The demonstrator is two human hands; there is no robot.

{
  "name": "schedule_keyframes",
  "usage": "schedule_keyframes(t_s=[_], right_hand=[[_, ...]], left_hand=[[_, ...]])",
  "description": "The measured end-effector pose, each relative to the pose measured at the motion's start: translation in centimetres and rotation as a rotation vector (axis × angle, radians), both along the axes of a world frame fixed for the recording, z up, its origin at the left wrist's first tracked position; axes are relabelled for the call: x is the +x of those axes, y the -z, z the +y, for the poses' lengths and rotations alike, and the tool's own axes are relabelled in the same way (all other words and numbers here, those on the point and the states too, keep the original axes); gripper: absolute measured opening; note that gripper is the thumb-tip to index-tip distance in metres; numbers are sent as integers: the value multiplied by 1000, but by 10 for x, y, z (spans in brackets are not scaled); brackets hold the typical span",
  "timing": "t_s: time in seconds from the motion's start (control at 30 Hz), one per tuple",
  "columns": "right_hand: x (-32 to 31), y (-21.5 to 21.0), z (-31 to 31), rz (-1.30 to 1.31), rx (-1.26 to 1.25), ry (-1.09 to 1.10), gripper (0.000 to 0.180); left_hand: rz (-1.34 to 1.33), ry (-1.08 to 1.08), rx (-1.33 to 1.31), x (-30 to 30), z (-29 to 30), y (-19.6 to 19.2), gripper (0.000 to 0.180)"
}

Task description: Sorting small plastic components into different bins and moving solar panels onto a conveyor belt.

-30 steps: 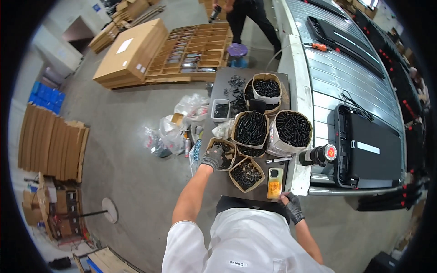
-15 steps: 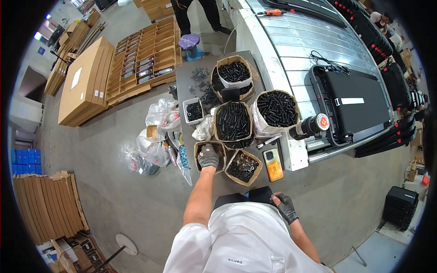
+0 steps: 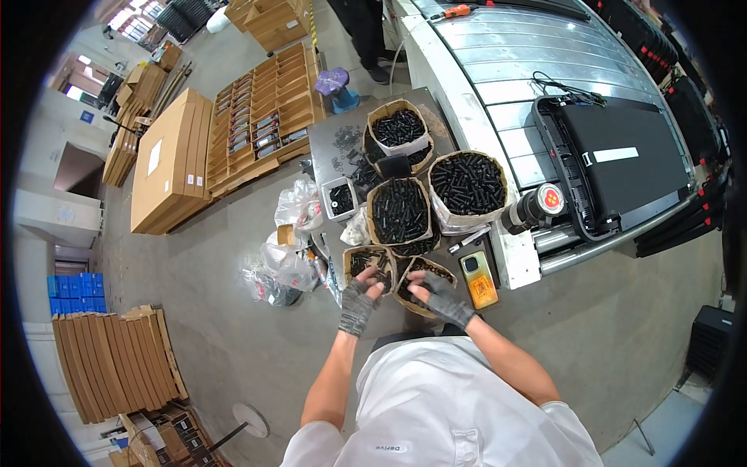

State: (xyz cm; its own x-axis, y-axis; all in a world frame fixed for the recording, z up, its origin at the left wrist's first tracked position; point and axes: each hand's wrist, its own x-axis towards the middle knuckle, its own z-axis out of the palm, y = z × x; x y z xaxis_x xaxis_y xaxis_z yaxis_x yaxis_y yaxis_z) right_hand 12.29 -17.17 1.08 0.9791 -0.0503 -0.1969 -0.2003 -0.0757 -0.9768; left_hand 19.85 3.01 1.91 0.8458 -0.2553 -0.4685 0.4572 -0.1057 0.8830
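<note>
My left hand (image 3: 360, 302), in a grey fingerless glove, hovers over the near edge of a small box (image 3: 347, 285) with a few black cylindrical parts (image 3: 381, 259) inside. Its thumb and fingers stand apart, with nothing visible between them. Facing it, my right hand (image 3: 443, 297) wears a matching glove and hangs above the box of small rings (image 3: 414, 308). The right fingers are partly curled, a gap showing between thumb and fingertips. Behind them stand a box of black cylindrical parts (image 3: 398, 212) and a fuller white-sided bag of similar parts (image 3: 469, 185).
A yellow-cased phone (image 3: 478, 279) and a marker-like stick (image 3: 469, 241) lie to the right on the table (image 3: 327, 140). A white bin (image 3: 338, 199) stands left, plastic bags (image 3: 292, 265) beyond. The metal-topped bench (image 3: 513, 117) carries a black case (image 3: 630, 156); a dark cylindrical device (image 3: 535, 208) is at its corner.
My left hand has come up out of the small box. My right hand has risen from beside my body to over the ring box, facing the left. The view has shifted slightly.
</note>
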Motion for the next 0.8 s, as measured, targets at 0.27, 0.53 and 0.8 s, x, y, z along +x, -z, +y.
schedule_keyframes(t_s=[0.27, 0.53, 0.8], right_hand=[[13, -6, 77, 35, 56, -20, 36], [3, -16, 72, -157, -450, 14, 18], [-23, -13, 95, 93, -91, 249, 23]], left_hand=[[69, -71, -213, -20, 28, -6, 34], [-171, 324, 27, -4, 63, 3, 33], [-84, 489, 12, -16, 44, 2, 29]])
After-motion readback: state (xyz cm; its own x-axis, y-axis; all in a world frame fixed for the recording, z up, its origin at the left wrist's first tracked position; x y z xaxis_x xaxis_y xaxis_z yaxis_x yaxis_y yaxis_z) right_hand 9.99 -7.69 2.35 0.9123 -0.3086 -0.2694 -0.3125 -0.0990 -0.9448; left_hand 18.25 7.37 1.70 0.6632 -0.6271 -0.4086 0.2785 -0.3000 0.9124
